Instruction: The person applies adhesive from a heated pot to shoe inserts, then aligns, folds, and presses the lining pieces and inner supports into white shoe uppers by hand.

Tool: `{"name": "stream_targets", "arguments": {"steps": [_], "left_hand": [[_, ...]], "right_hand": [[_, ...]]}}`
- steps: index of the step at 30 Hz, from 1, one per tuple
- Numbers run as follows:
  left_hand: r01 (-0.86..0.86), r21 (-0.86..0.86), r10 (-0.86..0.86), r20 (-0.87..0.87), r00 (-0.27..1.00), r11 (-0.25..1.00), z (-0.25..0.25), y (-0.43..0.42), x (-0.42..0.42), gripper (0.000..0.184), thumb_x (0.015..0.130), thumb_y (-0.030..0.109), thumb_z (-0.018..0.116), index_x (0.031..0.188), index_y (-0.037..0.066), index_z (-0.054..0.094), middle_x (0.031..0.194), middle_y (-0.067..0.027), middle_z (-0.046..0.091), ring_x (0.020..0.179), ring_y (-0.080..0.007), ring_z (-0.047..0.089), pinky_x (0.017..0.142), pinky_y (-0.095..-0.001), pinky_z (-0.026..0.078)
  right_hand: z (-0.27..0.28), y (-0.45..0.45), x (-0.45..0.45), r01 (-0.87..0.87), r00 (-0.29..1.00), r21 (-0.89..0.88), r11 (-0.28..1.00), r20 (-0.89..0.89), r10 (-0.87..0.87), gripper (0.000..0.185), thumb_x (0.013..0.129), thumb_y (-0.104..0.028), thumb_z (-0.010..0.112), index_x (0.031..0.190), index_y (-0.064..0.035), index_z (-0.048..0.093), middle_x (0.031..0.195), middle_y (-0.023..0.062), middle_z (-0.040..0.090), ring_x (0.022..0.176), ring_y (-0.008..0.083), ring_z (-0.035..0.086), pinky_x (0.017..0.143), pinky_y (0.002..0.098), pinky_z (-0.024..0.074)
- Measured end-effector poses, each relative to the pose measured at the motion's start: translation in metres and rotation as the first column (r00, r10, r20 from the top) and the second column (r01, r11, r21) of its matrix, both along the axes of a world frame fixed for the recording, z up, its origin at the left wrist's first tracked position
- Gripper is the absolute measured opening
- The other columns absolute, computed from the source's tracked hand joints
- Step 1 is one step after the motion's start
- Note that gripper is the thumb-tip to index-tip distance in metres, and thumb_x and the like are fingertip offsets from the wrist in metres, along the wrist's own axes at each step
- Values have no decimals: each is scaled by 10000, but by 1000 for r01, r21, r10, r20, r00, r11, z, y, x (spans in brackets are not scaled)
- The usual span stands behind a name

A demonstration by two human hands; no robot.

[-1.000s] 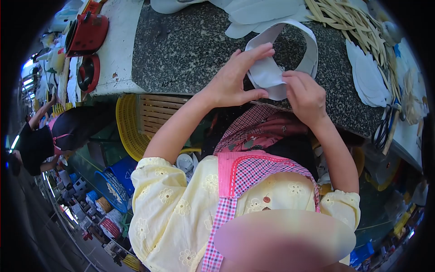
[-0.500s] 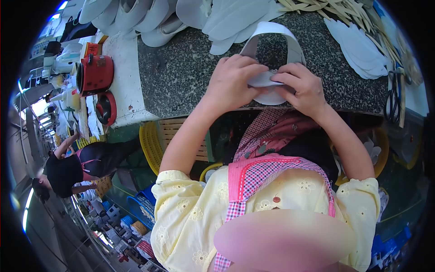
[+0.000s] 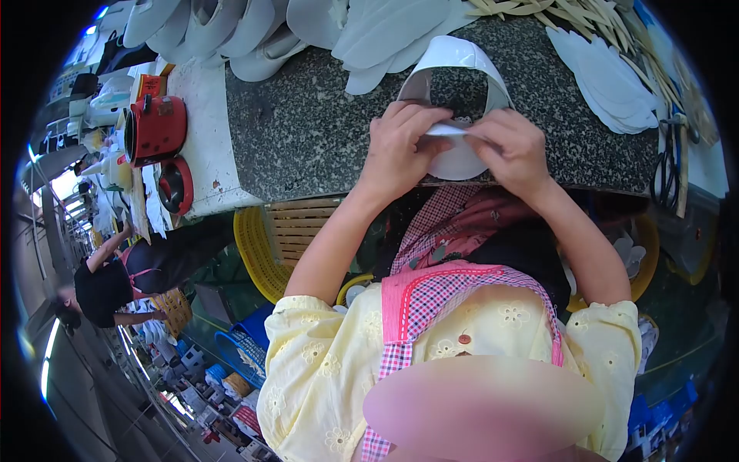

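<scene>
A white shoe upper (image 3: 456, 55) stands on the dark speckled stone slab (image 3: 308, 131), its curved band arching up behind my fingers and a rounded flap hanging near the slab's front edge. My left hand (image 3: 399, 146) pinches the left side of a folded white edge on it. On the other side, my right hand (image 3: 514, 152) grips the same edge between thumb and fingers; those fingers are slightly blurred. Parts of the piece under both hands are hidden.
Several white shoe uppers (image 3: 254, 42) and flat white pieces (image 3: 392, 35) lie behind the slab. More white pieces (image 3: 604, 81), pale strips (image 3: 573, 15) and scissors (image 3: 668, 165) are at right. A red pot (image 3: 158, 127) stands left; a person (image 3: 108, 289) works beyond.
The edge between my hands now shows as a narrow folded ridge, where a broader flap showed before. My right fingers have shifted along it. The view has moved slightly.
</scene>
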State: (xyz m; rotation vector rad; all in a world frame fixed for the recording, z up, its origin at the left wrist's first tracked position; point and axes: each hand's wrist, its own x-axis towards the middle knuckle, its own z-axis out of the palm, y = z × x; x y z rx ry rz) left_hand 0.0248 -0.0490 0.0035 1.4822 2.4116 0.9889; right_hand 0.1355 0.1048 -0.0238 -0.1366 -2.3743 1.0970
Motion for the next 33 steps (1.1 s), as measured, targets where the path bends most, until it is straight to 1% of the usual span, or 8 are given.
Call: {"name": "stream_targets", "arguments": {"steps": [2,5,8,15,21,25,28,33], "left_hand": [[-71,-24,69,-45,997,997,0,2,5,301,661,117,701,954,105,631,937,-34,614,933,-236,533,795,-360,370],[-78,-20,77,-32,997,997,0,1,6,328,631,105,691,952,138,635,976,-7,614,967,-213,525,788,-344,327],[48,6,-44,-316,948,999,-5,-8,3,335,597,93,657,927,144,637,990,17,613,948,-176,541,776,-331,317],[269,6,-208,-617,759,963,-16,-19,6,212,628,130,571,834,101,614,978,24,603,896,-106,571,819,-383,265],[233,-43,-211,-602,770,972,-17,-22,7,264,647,152,572,902,108,626,1009,27,596,916,-88,570,870,-396,248],[187,-165,-249,-609,753,968,-20,-33,12,335,724,195,574,1048,117,613,1104,18,575,1002,-82,547,918,-409,216],[168,-232,-261,-466,846,958,-14,-36,20,404,823,332,510,1165,120,545,1217,-16,517,1121,-111,485,931,-437,190],[143,-294,-243,-338,909,945,-15,-34,50,663,792,578,434,1250,99,450,1327,-63,413,1240,-158,364,948,-502,129]], "right_hand": [[2,2,-1,10,999,-246,969,48,2,84,672,-78,634,747,-43,638,665,71,581,606,230,570,558,305,444],[1,12,1,-55,987,-377,925,119,108,115,658,-59,640,771,-38,636,707,68,593,673,223,580,582,296,453],[-1,23,4,-297,955,-42,954,13,298,162,644,-31,637,805,-43,633,783,61,600,757,223,576,639,294,471],[2,20,15,-335,938,327,884,28,345,296,619,-40,618,916,-29,615,936,70,574,876,245,554,746,328,485],[2,33,20,-410,899,508,757,84,431,350,649,-94,555,982,4,596,1013,89,567,978,243,543,809,363,467],[8,39,34,-367,927,625,689,186,325,362,688,-124,562,1038,-39,593,1107,66,554,1072,210,512,930,470,343],[7,40,38,-356,935,621,698,231,270,393,699,-157,600,1083,-78,584,1180,29,528,1126,167,479,976,536,238],[7,34,41,-348,934,561,751,275,228,457,669,-200,666,1111,-124,577,1229,-13,498,1164,120,438,979,561,202]]}}
